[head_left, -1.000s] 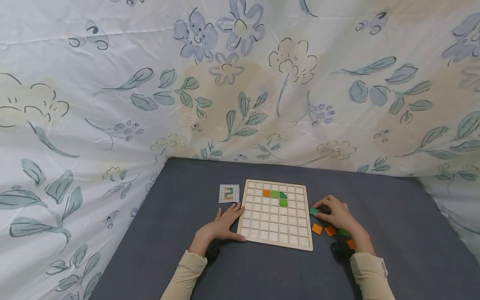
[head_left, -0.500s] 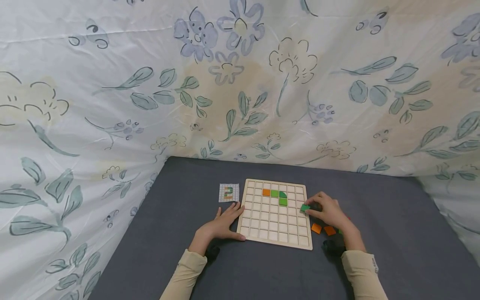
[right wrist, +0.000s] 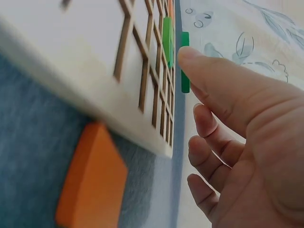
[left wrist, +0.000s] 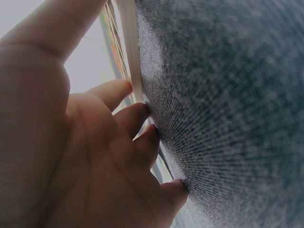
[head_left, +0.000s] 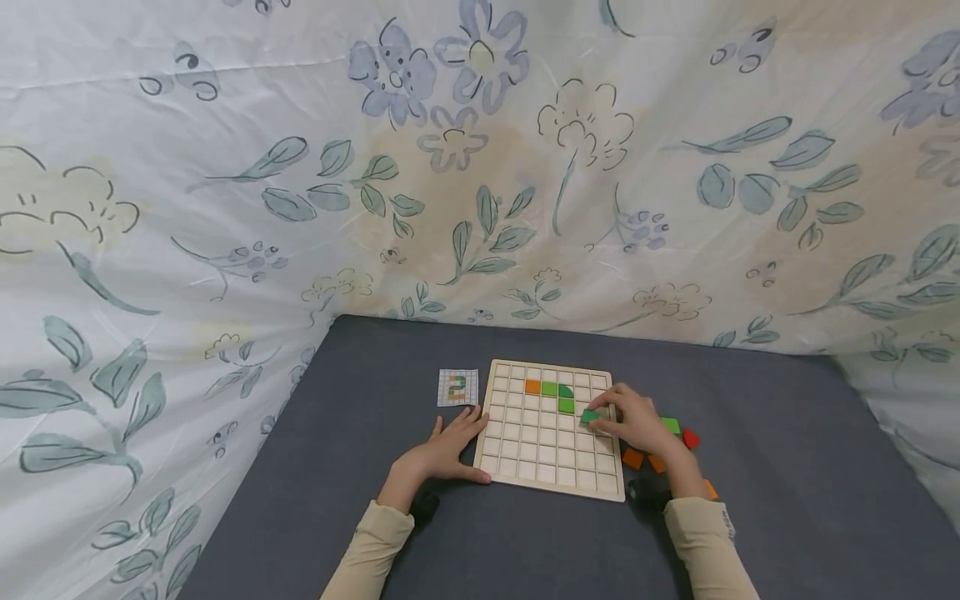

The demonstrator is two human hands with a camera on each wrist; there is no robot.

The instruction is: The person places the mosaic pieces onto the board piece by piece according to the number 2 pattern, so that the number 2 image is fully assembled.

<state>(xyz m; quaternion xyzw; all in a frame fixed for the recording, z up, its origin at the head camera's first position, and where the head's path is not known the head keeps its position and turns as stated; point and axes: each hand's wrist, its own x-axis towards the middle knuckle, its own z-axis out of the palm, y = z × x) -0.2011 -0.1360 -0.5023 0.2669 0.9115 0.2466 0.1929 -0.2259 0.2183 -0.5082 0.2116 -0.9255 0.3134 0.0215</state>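
Note:
A pale wooden grid board [head_left: 525, 450] lies on the dark cloth, with an orange tile [head_left: 532, 387], two light green tiles [head_left: 566, 405] and a dark green rounded tile [head_left: 566, 391] set in its upper cells. My right hand [head_left: 636, 419] pinches a dark green tile [head_left: 590, 416] between thumb and fingers, close over the board's right part. In the right wrist view that green tile [right wrist: 185, 61] is held edge-on, apart from the grid. At the board's left edge my left hand [head_left: 442, 452] rests with fingers spread, thumb at the lower corner and fingertips along the side.
A small card [head_left: 457, 387] with a coloured figure 2 on a grid lies left of the board. Right of the board, partly behind my right wrist, are orange tiles [head_left: 633, 458], a light green tile [head_left: 671, 425] and a red piece [head_left: 691, 438]. A floral curtain [head_left: 480, 250] hangs behind.
My right hand has carried the dark green tile leftward, from beside the board to over its right part. The light green and red pieces behind it have come into view. My left hand has stayed put.

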